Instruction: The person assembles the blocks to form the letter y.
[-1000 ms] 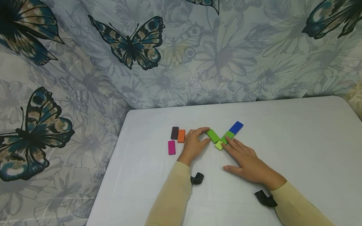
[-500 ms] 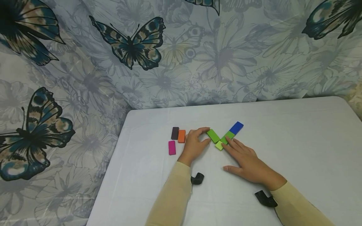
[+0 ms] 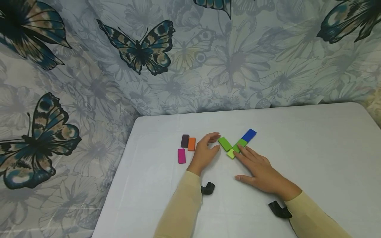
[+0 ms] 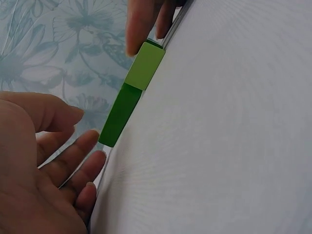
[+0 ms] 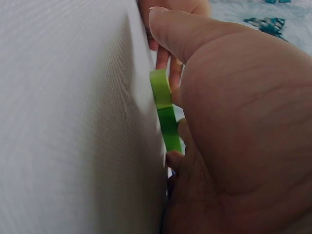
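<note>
Several flat rectangular blocks form a V on the table. Its left arm is a green block (image 3: 225, 144). At the point of the V lies a light green block (image 3: 230, 153), and the right arm has another green block (image 3: 238, 146) with a blue block (image 3: 248, 135) beyond it. My left hand (image 3: 205, 153) curves loosely beside the left green block, with a small gap between fingertips and block in the left wrist view. My right hand (image 3: 260, 170) lies with fingers extended, fingertips touching the right green block and the light green one.
Left of my left hand lie a dark purple block (image 3: 185, 140), an orange block (image 3: 191, 144) and a magenta block (image 3: 181, 156). The white table (image 3: 312, 148) ends at the back against a butterfly-patterned cloth (image 3: 238, 62).
My left hand has drawn back slightly from the left green block, its fingertips now a little apart from it. The right hand and the blocks have kept their places.
</note>
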`<state>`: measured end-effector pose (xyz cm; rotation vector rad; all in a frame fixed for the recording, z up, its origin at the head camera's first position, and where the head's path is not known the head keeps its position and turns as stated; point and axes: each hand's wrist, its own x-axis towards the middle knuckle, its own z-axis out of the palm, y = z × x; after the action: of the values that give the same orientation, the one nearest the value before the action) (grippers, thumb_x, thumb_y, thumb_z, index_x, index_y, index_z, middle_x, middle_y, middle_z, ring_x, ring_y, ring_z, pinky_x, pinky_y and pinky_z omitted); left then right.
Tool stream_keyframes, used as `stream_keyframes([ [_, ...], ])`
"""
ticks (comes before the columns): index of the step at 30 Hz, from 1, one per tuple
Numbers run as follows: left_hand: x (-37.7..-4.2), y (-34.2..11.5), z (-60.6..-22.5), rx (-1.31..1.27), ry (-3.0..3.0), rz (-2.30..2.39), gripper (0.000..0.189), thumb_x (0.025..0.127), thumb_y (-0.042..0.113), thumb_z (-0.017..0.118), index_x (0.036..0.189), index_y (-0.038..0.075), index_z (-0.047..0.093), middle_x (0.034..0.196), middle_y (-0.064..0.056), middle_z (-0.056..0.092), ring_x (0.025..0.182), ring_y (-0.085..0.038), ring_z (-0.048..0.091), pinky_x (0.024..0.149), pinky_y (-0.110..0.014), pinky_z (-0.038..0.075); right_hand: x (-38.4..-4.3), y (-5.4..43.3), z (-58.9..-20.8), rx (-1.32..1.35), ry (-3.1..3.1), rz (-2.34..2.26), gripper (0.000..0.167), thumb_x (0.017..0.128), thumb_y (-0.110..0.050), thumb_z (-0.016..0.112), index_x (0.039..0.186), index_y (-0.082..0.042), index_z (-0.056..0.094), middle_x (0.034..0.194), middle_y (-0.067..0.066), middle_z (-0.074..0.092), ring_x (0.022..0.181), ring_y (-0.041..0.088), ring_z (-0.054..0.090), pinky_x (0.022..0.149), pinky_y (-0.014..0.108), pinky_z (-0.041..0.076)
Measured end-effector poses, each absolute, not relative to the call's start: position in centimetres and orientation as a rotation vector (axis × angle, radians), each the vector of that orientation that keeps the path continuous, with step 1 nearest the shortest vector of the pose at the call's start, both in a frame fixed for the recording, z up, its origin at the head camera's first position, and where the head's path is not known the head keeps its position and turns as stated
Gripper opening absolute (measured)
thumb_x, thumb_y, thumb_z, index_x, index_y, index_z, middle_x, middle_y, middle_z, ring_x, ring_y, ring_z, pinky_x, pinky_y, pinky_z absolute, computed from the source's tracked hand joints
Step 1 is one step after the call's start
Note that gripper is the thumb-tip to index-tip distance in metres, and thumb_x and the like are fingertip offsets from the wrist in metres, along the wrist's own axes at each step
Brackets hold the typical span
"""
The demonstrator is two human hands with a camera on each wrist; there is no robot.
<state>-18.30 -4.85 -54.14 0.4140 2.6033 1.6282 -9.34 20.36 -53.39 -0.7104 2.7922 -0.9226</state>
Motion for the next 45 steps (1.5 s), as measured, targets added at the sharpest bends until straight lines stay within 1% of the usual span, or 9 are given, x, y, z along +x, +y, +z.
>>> stream_keyframes([
  [7, -18.4, -5.2, -53.9, 0.445, 2.529, 1.797, 0.048, 0.101, 0.003, 0.074, 0.147, 0.013, 0.066, 0.136, 0.005, 0.072, 0.121, -0.015, 0.065, 0.098, -0.036, 0.052, -9.4, 20.4, -53.8, -0.703, 2.793, -0.922, 0.09, 0.1, -0.058, 0.074, 0.17, -0.013, 0.039, 0.179, 0.015, 0.02, 0.162, 0.044, 0.014, 0.117, 0.074, 0.022],
  [14, -18.6, -5.5, -53.4, 0.497, 2.416, 1.928, 0.043, 0.104, 0.006, 0.07, 0.147, 0.006, 0.065, 0.134, -0.002, 0.073, 0.119, -0.026, 0.067, 0.096, -0.04, 0.05, -9.4, 20.3, -53.9, -0.694, 2.795, -0.918, 0.09, 0.1, -0.058, 0.074, 0.17, -0.013, 0.039, 0.179, 0.015, 0.02, 0.162, 0.044, 0.015, 0.116, 0.074, 0.023],
  [21, -18.6, -6.6, -52.3, 0.518, 2.408, 1.967, 0.04, 0.107, 0.013, 0.068, 0.146, 0.006, 0.065, 0.132, -0.003, 0.074, 0.115, -0.023, 0.066, 0.095, -0.039, 0.05, -9.3, 20.3, -53.9, -0.689, 2.788, -0.931, 0.089, 0.101, -0.056, 0.074, 0.17, -0.013, 0.039, 0.179, 0.015, 0.02, 0.162, 0.045, 0.015, 0.116, 0.075, 0.022],
  [27, -18.7, -8.0, -51.3, 0.525, 2.453, 2.024, 0.037, 0.105, 0.009, 0.069, 0.142, 0.003, 0.067, 0.128, -0.009, 0.076, 0.111, -0.026, 0.068, 0.09, -0.037, 0.054, -9.5, 20.4, -53.9, -0.688, 2.771, -0.928, 0.089, 0.102, -0.059, 0.071, 0.171, -0.015, 0.037, 0.18, 0.012, 0.017, 0.163, 0.043, 0.013, 0.118, 0.073, 0.021],
  [30, -18.8, -8.9, -51.1, 0.504, 2.475, 2.044, 0.037, 0.105, 0.009, 0.07, 0.141, 0.003, 0.068, 0.127, -0.009, 0.076, 0.109, -0.025, 0.068, 0.09, -0.032, 0.053, -9.6, 20.4, -54.0, -0.69, 2.77, -0.921, 0.09, 0.102, -0.061, 0.07, 0.171, -0.015, 0.037, 0.18, 0.012, 0.017, 0.163, 0.043, 0.012, 0.118, 0.073, 0.021],
  [32, -18.9, -9.7, -51.1, 0.483, 2.476, 2.058, 0.038, 0.105, 0.009, 0.07, 0.142, 0.003, 0.067, 0.127, -0.008, 0.076, 0.108, -0.024, 0.067, 0.082, -0.029, 0.053, -9.6, 20.4, -54.0, -0.692, 2.77, -0.918, 0.09, 0.102, -0.061, 0.07, 0.171, -0.015, 0.037, 0.18, 0.012, 0.016, 0.163, 0.043, 0.012, 0.118, 0.073, 0.021],
  [37, -19.0, -11.6, -50.7, 0.448, 2.441, 2.125, 0.04, 0.105, 0.007, 0.069, 0.145, 0.003, 0.065, 0.129, -0.011, 0.074, 0.109, -0.027, 0.067, 0.085, -0.03, 0.055, -9.4, 20.4, -53.9, -0.699, 2.779, -0.921, 0.09, 0.102, -0.058, 0.073, 0.171, -0.014, 0.037, 0.18, 0.013, 0.017, 0.162, 0.044, 0.013, 0.117, 0.074, 0.021],
  [39, -19.0, -12.4, -50.6, 0.432, 2.437, 2.142, 0.04, 0.106, 0.007, 0.069, 0.145, 0.003, 0.065, 0.129, -0.011, 0.074, 0.112, -0.029, 0.067, 0.096, -0.033, 0.055, -9.4, 20.4, -53.7, -0.703, 2.785, -0.927, 0.089, 0.102, -0.056, 0.074, 0.171, -0.013, 0.038, 0.179, 0.014, 0.019, 0.162, 0.044, 0.014, 0.117, 0.074, 0.021],
  [45, -18.7, -14.7, -51.1, 0.322, 2.489, 2.147, 0.039, 0.107, 0.006, 0.068, 0.145, 0.003, 0.065, 0.129, -0.012, 0.074, 0.114, -0.028, 0.064, 0.099, -0.035, 0.052, -9.3, 20.3, -53.3, -0.711, 2.787, -0.94, 0.088, 0.102, -0.056, 0.074, 0.17, -0.013, 0.039, 0.178, 0.016, 0.021, 0.161, 0.045, 0.016, 0.115, 0.074, 0.023],
])
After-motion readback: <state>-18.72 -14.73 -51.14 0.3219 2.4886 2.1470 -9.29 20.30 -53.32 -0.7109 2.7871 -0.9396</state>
